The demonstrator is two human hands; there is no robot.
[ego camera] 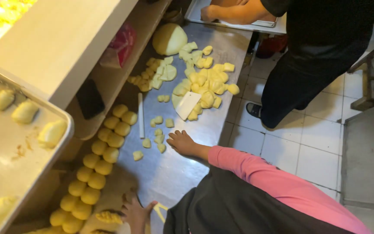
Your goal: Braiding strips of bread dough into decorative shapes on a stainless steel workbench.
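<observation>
Head view: our right hand (pixel 182 143) lies flat and open on the steel worktop (pixel 174 173), just beside small cut dough pieces (pixel 157 139). Our left hand (pixel 136 212), grip spread and empty, touches a twisted dough piece (pixel 108 216). We judge the dough soft, light and easily dented, best pinched lightly at its sides.

2 baking trays (pixel 61 143), 1 white scraper (pixel 188 105), 1 large dough lump (pixel 169 39), about 18 dough balls (pixel 103 155)
</observation>
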